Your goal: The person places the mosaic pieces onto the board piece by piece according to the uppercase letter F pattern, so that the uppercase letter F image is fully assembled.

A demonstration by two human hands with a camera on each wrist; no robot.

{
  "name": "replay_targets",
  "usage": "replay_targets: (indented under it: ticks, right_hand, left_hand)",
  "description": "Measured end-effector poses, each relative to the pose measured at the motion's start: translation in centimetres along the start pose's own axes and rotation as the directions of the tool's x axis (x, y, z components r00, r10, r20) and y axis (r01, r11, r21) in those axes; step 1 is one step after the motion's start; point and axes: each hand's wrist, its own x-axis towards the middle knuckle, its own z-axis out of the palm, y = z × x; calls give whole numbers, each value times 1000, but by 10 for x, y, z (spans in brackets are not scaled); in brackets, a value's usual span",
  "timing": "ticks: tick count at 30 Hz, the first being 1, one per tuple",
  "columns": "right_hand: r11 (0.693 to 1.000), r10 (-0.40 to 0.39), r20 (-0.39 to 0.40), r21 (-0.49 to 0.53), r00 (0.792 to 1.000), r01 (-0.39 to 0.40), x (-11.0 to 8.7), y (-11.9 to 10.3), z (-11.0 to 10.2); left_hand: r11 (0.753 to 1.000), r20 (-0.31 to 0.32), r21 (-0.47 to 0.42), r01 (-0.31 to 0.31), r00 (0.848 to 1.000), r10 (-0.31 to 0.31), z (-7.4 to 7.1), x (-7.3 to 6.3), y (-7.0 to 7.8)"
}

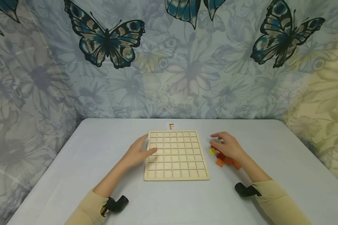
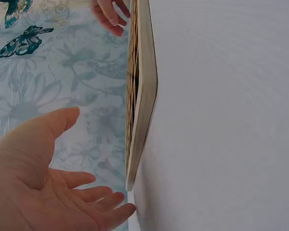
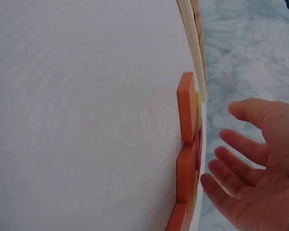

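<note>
A square wooden grid board [image 1: 174, 179] lies flat on the white table. At its left edge is my left hand [image 1: 139, 153], fingers along the side and thumb reaching over the grid; in the left wrist view that hand [image 2: 53, 178] has loosely spread fingers and holds nothing. My right hand [image 1: 227, 146] hovers over a small group of flat coloured tiles right of the board, its fingers relaxed. Among them are an orange tile [image 1: 219, 162], a yellow tile [image 1: 212, 151] and a dark red tile [image 1: 221, 156]. In the right wrist view the hand [image 3: 260, 168] is empty above an orange tile [image 3: 186, 108].
A small card [image 1: 171, 126] with a printed grid and coloured squares lies just behind the board. The white table [image 1: 101, 137] reaches back to a wall hung with butterfly-and-flower cloth [image 1: 191, 75]. Black wrist cameras sit at both sleeves.
</note>
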Motion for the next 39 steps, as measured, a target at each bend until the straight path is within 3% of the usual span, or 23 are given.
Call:
replay_targets:
  ticks: [10, 17, 24, 39]
  right_hand:
    - [996, 84, 84, -8, 993, -83, -7, 8, -8]
    - [998, 64, 105, -4, 992, -64, -7, 10, -8]
    - [998, 63, 108, 0, 992, -64, -5, 9, -6]
    - [999, 26, 44, -47, 999, -24, -3, 9, -6]
  left_hand:
    - [1000, 115, -4, -31, 993, 31, 2, -12, -9]
    - [995, 188, -25, -101, 977, 104, 3, -14, -17]
    - [994, 257, 36, -107, 962, 95, 4, -16, -19]
    - [982, 296, 117, -147, 949, 106, 7, -21, -18]
